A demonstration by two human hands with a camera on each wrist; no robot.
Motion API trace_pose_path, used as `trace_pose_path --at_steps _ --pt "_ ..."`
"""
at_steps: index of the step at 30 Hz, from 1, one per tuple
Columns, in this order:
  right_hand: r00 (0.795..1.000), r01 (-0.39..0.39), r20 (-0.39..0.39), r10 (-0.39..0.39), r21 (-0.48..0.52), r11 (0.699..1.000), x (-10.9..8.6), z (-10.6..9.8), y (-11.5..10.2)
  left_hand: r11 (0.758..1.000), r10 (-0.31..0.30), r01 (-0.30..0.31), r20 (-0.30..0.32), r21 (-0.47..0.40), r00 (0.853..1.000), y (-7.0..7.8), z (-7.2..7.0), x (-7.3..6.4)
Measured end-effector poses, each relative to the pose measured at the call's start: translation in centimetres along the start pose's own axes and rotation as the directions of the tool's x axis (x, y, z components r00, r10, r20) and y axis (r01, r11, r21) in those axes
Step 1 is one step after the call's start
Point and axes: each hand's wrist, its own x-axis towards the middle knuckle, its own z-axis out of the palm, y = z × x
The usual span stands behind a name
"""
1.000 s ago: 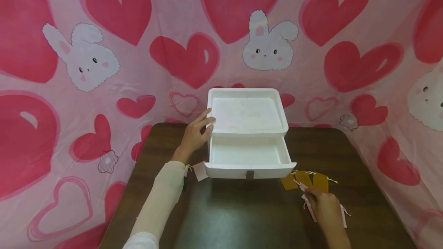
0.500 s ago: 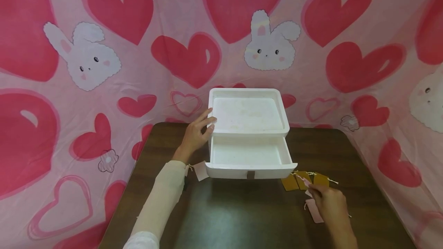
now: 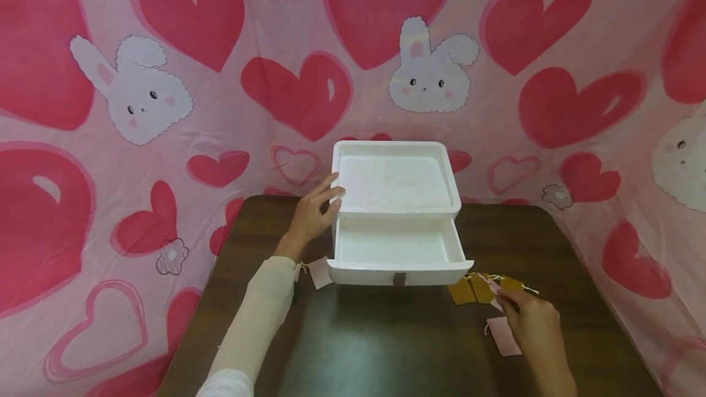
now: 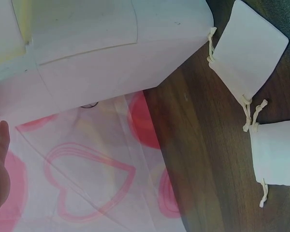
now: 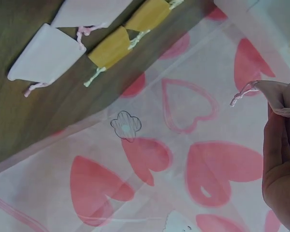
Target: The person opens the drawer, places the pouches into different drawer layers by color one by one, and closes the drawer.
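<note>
A white drawer unit (image 3: 396,182) stands mid-table with its lower drawer (image 3: 358,274) pulled out. My left hand (image 3: 310,218) rests on the unit's left side, fingertips at the upper rim. To the right, my right hand (image 3: 534,323) pinches a small pink drawstring pouch (image 5: 279,96) between thumb and fingers, its twisted cord hanging free. In the head view this pouch overlaps the mustard pouches (image 3: 461,291) lying beyond it. Another pink pouch (image 3: 503,337) lies flat on the table, partly covered by the right hand in that view.
White drawstring pouches (image 4: 251,50) lie left of the drawer unit, partly hidden by the left arm in the head view. A dark wood table (image 3: 353,336) extends in front of the drawer. Behind it hangs a pink cloth (image 3: 364,97) with hearts and rabbits.
My right hand has shifted slightly right with the pinched pouch, uncovering more of the pink pouch on the table. The left hand and drawer stay as they were.
</note>
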Motion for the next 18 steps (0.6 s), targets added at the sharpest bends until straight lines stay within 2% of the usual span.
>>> trace_pose_path --at_steps 9,18 --pt "1.0 0.006 0.006 -0.006 -0.011 1.0 0.8 -1.2 -0.4 1.0 -0.01 0.01 0.002 0.004 1.0 0.2 0.0 -0.1" --pt "0.996 0.068 -0.059 -0.069 -0.02 0.997 2.3 -2.1 -0.8 1.0 -0.005 0.005 0.002 -0.001 1.0 0.2 -0.1 0.0"
